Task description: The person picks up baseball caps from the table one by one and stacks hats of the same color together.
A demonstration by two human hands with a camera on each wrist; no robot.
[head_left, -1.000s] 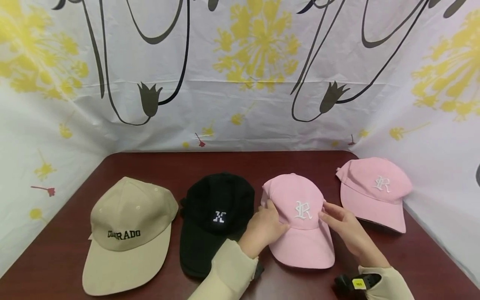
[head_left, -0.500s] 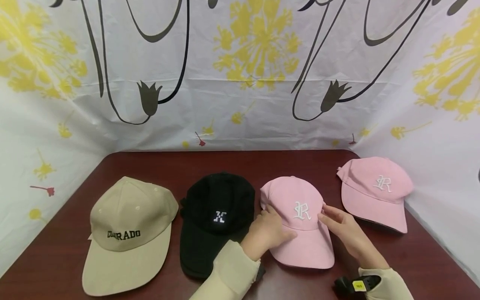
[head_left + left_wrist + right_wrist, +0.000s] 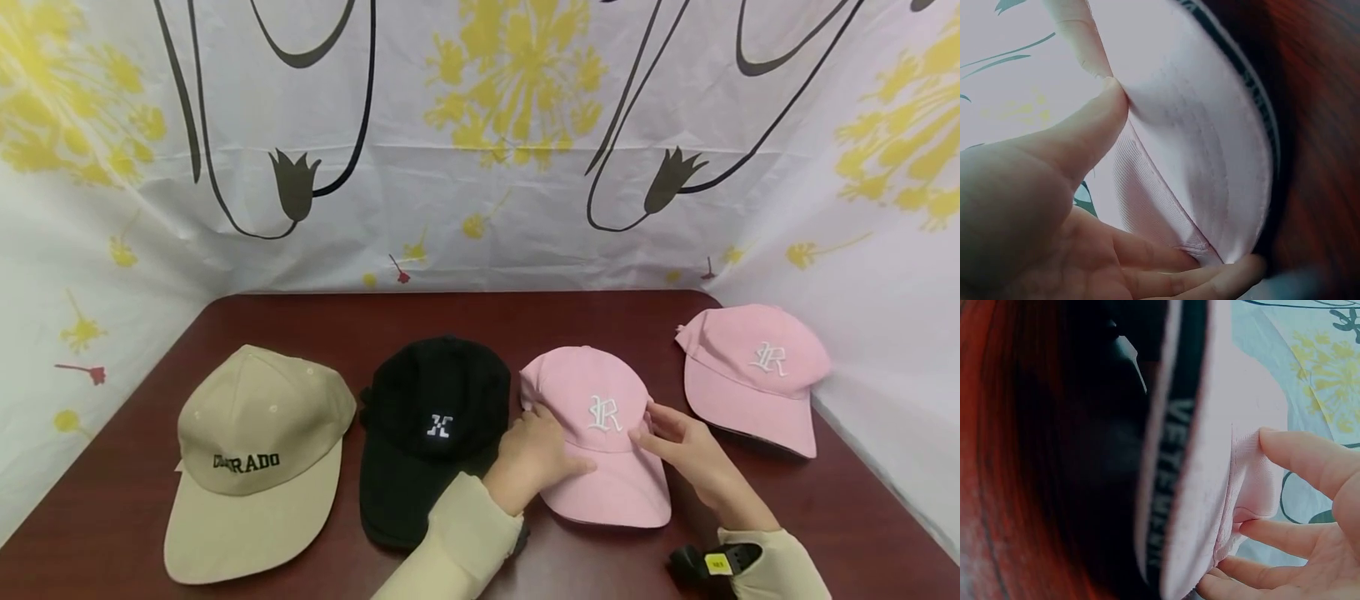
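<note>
A pink baseball cap (image 3: 592, 379) with a white embroidered R sits right of centre on the table, its brim toward me. My left hand (image 3: 534, 454) grips its left side, thumb along the seam where crown meets brim. In the left wrist view, the fingers (image 3: 1166, 281) of that hand reach along the cap's lower side. On the other side, my right hand (image 3: 693, 454) pinches the crown's edge, its thumb (image 3: 1307, 456) pressing the pink cloth. A black band with pale lettering shows along the brim's edge (image 3: 1169, 456) in the right wrist view.
A beige cap (image 3: 255, 433) lettered in black lies far left. Between it and my left hand is a black cap (image 3: 431, 400), partly behind my sleeve. A second pink cap (image 3: 750, 367) lies at the right edge of the dark red table (image 3: 300, 321). Patterned white cloth (image 3: 480, 208) hangs around it.
Both hands stay on the pink cap, which has shifted slightly toward me. My left thumb has slid right along the brim seam. The head view has tilted down a little.
</note>
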